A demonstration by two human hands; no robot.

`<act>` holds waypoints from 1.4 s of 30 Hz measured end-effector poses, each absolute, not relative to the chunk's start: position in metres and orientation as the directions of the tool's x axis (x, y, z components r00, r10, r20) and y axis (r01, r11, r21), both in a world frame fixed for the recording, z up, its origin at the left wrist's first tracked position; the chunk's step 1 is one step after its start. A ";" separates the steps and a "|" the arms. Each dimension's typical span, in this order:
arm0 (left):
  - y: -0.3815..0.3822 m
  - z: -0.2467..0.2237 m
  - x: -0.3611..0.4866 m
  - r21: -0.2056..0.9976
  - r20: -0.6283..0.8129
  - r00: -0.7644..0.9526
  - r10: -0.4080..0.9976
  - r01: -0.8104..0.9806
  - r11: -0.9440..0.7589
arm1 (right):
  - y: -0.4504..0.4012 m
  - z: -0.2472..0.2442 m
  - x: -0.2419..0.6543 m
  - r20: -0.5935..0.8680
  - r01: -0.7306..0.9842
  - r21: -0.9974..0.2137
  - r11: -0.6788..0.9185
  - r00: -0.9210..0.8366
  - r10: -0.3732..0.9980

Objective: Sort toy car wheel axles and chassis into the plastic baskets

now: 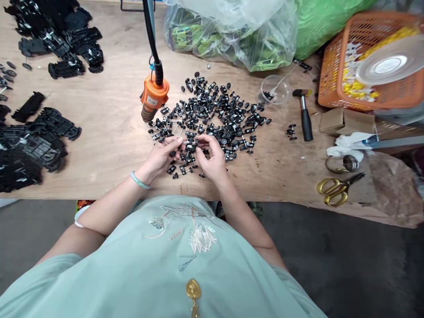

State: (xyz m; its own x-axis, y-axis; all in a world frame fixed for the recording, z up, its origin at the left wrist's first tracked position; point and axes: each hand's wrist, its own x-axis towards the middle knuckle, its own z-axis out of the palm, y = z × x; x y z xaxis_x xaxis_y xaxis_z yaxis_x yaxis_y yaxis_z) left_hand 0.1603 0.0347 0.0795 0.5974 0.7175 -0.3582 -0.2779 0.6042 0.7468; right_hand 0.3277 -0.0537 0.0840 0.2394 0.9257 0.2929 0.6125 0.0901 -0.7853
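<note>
Near the table's front edge, my left hand (165, 152) pinches the left end of a small black wheel-and-axle piece (190, 145). My right hand (211, 160) has thumb and fingers closed on the right end of that same piece. A loose heap of black wheels on metal axles (228, 110) spreads behind and around both hands, and a few lie just in front of them. An orange and black power tool (154, 97) hangs by its cable above the table, just left of the heap.
Black plastic chassis parts (49, 132) are piled at the left. Bagged green car bodies (232, 42) stand at the back. On the right are a clear cup (274, 89), a hammer (305, 115), an orange basket (334, 57), a cardboard box (347, 121) and gold-handled scissors (337, 190).
</note>
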 end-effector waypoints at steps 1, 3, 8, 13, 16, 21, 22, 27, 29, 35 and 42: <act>0.035 0.079 0.161 0.756 -0.356 0.593 0.722 -0.272 0.596 | -0.053 0.086 0.328 0.308 0.635 -0.766 0.100 0.225 0.925; 0.035 0.077 0.162 0.780 -0.340 0.585 0.736 -0.262 0.568 | -0.051 0.091 0.331 0.324 0.674 -0.728 0.122 0.181 0.929; 0.036 0.075 0.163 0.814 -0.321 0.573 0.754 -0.241 0.529 | -0.045 0.091 0.332 0.348 0.694 -0.706 0.138 0.171 0.922; 0.037 0.077 0.165 0.711 -0.393 0.569 0.722 -0.310 0.631 | -0.050 0.086 0.324 0.402 0.783 -0.617 0.077 0.230 0.886; 0.038 0.080 0.166 0.605 -0.470 0.588 0.659 -0.328 0.725 | -0.054 0.082 0.324 0.404 0.822 -0.564 0.078 0.193 0.894; 0.039 0.086 0.164 0.574 -0.448 0.625 0.639 -0.347 0.741 | -0.057 0.070 0.323 0.402 0.673 -0.729 0.127 0.270 0.875; 0.038 0.086 0.163 0.602 -0.424 0.622 0.658 -0.349 0.718 | -0.057 0.068 0.322 0.372 0.600 -0.790 0.128 0.303 0.877; 0.031 0.080 0.161 0.815 -0.315 0.554 0.770 -0.259 0.519 | -0.056 0.066 0.311 0.170 0.290 -0.954 0.074 0.321 0.932; 0.025 0.078 0.162 0.911 -0.234 0.531 0.814 -0.173 0.374 | -0.056 0.068 0.306 0.109 0.239 -0.971 0.031 0.318 0.942; 0.004 0.072 0.169 0.946 -0.161 0.624 0.765 -0.124 0.300 | -0.058 0.065 0.288 -0.047 0.003 -0.999 -0.053 0.410 0.911; -0.016 0.083 0.187 0.916 -0.143 0.614 0.776 -0.215 0.339 | -0.080 0.069 0.273 0.027 0.035 -0.999 0.006 0.615 0.788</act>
